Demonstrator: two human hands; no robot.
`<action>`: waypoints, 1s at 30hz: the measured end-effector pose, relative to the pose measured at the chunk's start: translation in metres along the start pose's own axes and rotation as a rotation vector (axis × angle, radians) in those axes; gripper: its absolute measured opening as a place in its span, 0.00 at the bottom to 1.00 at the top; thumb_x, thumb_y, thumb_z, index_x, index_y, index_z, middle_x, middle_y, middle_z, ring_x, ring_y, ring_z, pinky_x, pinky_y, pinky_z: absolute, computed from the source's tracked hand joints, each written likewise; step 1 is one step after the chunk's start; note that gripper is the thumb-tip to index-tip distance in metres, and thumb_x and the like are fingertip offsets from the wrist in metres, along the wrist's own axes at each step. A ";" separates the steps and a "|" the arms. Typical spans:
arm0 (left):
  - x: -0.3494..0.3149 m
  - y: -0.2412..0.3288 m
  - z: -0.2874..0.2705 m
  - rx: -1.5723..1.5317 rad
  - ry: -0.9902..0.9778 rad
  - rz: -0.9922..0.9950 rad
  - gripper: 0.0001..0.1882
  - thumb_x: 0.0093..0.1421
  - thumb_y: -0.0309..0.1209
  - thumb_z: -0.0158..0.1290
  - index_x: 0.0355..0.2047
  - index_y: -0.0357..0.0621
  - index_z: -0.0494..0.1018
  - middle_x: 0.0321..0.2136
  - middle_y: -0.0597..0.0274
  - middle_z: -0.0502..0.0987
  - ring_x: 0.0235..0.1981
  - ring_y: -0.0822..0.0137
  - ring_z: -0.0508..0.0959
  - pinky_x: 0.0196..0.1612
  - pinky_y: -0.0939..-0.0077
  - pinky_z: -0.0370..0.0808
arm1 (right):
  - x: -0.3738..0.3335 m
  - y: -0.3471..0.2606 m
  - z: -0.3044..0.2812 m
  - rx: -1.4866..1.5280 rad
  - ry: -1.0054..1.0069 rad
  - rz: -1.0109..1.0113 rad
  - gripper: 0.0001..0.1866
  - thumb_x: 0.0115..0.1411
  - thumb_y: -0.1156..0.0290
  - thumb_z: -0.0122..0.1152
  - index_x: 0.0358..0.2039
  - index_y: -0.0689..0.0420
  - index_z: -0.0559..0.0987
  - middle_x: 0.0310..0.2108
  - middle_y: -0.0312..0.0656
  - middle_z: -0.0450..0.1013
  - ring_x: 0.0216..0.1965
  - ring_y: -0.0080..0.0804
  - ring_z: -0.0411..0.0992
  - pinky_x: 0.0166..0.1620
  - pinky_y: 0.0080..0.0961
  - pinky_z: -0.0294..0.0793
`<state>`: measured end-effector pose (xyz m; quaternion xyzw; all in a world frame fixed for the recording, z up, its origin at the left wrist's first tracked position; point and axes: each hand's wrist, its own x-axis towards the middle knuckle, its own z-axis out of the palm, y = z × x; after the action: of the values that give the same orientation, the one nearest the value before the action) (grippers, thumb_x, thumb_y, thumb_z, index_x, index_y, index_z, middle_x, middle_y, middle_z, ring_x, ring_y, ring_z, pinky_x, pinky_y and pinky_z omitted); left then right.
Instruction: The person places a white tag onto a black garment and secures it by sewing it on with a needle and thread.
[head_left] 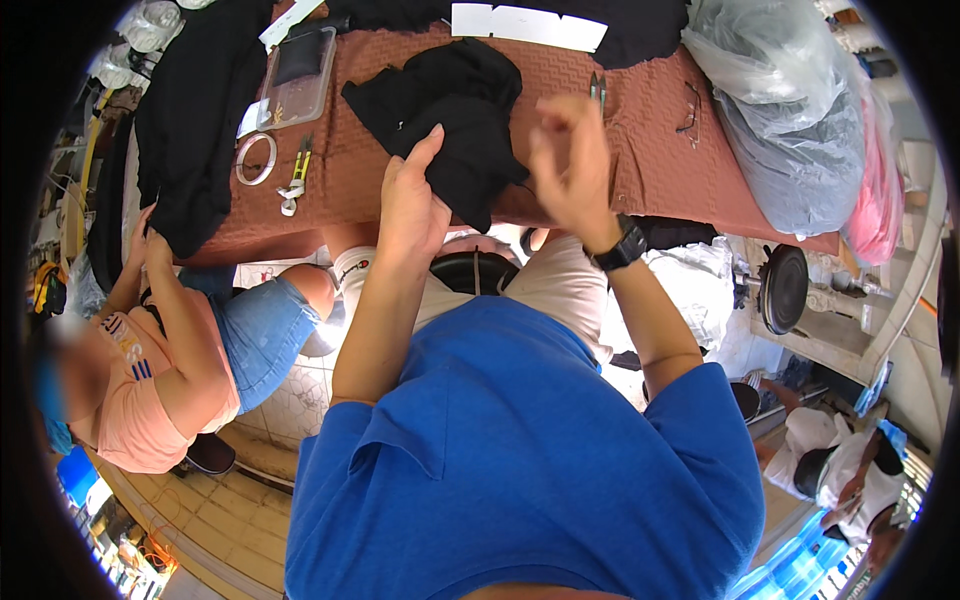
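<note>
A piece of black cloth (465,125) lies bunched at the near side of the table, with one corner hanging over its edge. My left hand (412,205) grips the cloth's left side, thumb on top and the other fingers curled under it. A tiny pale speck shows on the cloth above that thumb. Just right of the cloth, my right hand (575,165) is raised, wearing a black wristwatch (624,245). Its fingers are bent and drawn together, slightly blurred; anything pinched in them is too small to make out.
On the brown-covered table (655,150) are small snips (597,88), a yellow cutter (299,170), a tape roll (256,160), a clear plastic box (300,80), white strips (530,25) and eyeglasses (692,108). Stuffed plastic bags (790,120) stand right. At left a co-worker (170,370) handles black cloth.
</note>
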<state>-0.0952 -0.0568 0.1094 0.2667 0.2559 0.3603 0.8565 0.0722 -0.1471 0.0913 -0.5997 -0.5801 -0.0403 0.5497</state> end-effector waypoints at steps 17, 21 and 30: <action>0.012 0.023 -0.003 1.559 -0.065 0.904 0.40 0.46 0.31 0.72 0.56 0.36 0.62 0.56 0.43 0.64 0.55 0.48 0.70 0.54 0.60 0.70 | 0.077 0.009 0.017 0.506 -0.280 0.198 0.13 0.55 0.81 0.50 0.40 0.66 0.79 0.34 0.41 0.79 0.36 0.22 0.74 0.40 0.24 0.75; 0.037 0.039 0.011 1.322 -0.238 0.822 0.25 0.59 0.38 0.65 0.48 0.30 0.72 0.42 0.51 0.77 0.42 0.61 0.78 0.47 0.71 0.74 | 0.107 0.016 0.029 0.431 -0.387 0.224 0.12 0.56 0.74 0.56 0.38 0.66 0.81 0.26 0.38 0.78 0.30 0.21 0.74 0.35 0.24 0.74; 0.074 0.066 -0.055 0.198 -0.082 -0.107 0.25 0.73 0.44 0.45 0.58 0.33 0.69 0.55 0.52 0.76 0.54 0.63 0.79 0.57 0.67 0.78 | 0.083 0.064 0.038 0.654 -0.435 0.753 0.20 0.62 0.64 0.63 0.54 0.55 0.78 0.49 0.36 0.78 0.48 0.22 0.72 0.56 0.25 0.68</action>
<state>-0.1165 0.0532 0.0936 0.3503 0.2688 0.2758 0.8538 0.1239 -0.0486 0.0945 -0.5583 -0.4078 0.4671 0.5511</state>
